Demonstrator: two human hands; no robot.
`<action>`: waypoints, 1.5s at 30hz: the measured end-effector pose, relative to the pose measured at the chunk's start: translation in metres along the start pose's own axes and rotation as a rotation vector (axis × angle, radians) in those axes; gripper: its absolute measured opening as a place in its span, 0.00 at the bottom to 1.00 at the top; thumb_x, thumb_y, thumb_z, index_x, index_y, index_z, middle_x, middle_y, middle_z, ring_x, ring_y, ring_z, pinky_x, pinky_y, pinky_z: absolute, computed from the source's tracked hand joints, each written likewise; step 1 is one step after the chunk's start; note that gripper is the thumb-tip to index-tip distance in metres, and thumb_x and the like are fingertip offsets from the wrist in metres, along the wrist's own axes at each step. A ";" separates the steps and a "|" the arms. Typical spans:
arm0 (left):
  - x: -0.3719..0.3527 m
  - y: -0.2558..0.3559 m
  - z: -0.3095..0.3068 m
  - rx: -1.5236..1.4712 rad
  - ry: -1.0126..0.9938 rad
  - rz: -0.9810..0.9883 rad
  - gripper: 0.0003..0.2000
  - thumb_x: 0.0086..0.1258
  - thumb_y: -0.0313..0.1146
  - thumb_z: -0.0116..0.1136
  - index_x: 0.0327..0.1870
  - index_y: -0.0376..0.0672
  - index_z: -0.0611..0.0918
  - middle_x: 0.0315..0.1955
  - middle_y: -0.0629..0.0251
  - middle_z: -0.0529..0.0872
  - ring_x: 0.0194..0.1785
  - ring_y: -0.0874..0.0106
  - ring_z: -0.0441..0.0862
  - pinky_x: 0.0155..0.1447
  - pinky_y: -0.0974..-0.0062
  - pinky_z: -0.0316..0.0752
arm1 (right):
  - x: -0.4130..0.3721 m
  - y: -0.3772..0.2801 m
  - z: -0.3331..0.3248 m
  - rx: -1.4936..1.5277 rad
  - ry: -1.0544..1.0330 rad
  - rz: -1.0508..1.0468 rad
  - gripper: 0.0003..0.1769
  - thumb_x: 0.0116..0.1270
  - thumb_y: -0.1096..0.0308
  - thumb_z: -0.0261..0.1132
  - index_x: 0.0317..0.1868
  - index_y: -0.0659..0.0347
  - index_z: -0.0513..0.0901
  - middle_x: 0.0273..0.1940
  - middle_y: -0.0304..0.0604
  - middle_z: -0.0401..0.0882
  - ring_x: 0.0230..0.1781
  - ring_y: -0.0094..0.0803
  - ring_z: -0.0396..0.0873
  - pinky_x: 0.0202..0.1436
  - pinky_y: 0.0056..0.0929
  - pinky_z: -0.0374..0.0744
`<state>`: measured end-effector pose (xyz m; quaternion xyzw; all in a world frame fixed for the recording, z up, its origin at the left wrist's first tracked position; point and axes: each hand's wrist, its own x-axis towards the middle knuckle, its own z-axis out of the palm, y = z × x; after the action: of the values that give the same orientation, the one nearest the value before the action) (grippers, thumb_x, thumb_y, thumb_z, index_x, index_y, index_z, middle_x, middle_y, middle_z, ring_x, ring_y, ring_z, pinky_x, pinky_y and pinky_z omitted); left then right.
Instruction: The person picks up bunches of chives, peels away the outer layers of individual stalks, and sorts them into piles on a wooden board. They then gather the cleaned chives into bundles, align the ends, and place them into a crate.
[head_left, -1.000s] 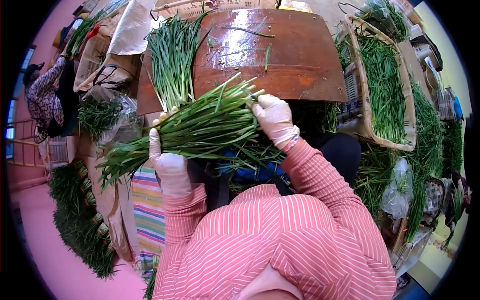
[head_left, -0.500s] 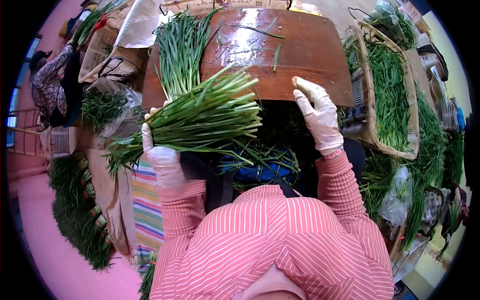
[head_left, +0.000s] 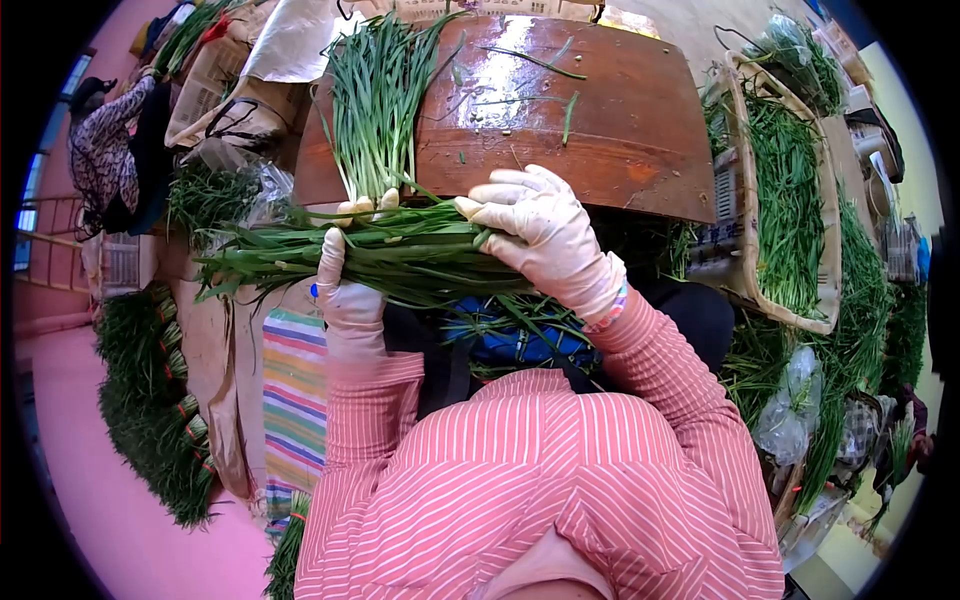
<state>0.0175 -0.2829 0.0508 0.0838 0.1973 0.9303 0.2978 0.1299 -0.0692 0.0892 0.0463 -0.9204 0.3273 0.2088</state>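
A thick bunch of garlic chives [head_left: 410, 262] lies sideways in front of my body, leaves to the left. My gloved left hand [head_left: 350, 295] is wrapped round its leafy part, thumb at the near side and fingertips showing beyond. At the stem end, my gloved right hand [head_left: 545, 238] closes over the bunch and hides the cut ends. Just past the bunch, a pile of garlic chives [head_left: 380, 110] rests on the left of the brown wooden board [head_left: 640, 130], its pale stems toward me.
Loose chive pieces lie on the board. To the right stands a long basket [head_left: 745, 215] filled with chives. Tied bundles [head_left: 150, 420] are stacked on the floor at left. A blue container [head_left: 510, 345] with scraps sits below my hands. Another person [head_left: 105, 160] is at far left.
My right hand, formerly empty and apart, has moved left onto the stem end of the bunch. The bunch has turned from slanting upward to nearly level. The view has shifted slightly.
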 end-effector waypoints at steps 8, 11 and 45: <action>-0.001 0.004 -0.002 0.065 0.088 -0.032 0.16 0.72 0.37 0.52 0.55 0.39 0.76 0.58 0.59 0.75 0.64 0.60 0.69 0.72 0.53 0.58 | -0.016 0.025 -0.008 0.793 0.318 0.629 0.10 0.70 0.72 0.55 0.44 0.69 0.80 0.38 0.42 0.84 0.36 0.23 0.80 0.43 0.23 0.79; 0.001 0.003 -0.005 -0.005 0.063 -0.025 0.15 0.72 0.36 0.51 0.54 0.39 0.77 0.56 0.59 0.77 0.65 0.56 0.68 0.72 0.51 0.57 | -0.035 0.041 -0.026 0.905 0.425 0.774 0.11 0.70 0.71 0.56 0.47 0.70 0.79 0.43 0.46 0.83 0.40 0.28 0.82 0.46 0.24 0.79; 0.010 0.007 -0.003 0.210 0.047 0.048 0.10 0.73 0.36 0.47 0.47 0.43 0.76 0.46 0.63 0.79 0.64 0.53 0.68 0.69 0.42 0.54 | 0.120 0.290 0.050 -0.538 0.182 0.226 0.36 0.63 0.43 0.58 0.63 0.62 0.67 0.60 0.53 0.70 0.61 0.48 0.66 0.64 0.41 0.63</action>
<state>0.0052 -0.2827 0.0516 0.0972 0.2987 0.9130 0.2604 -0.0612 0.1320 -0.0649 -0.1427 -0.9509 0.0958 0.2574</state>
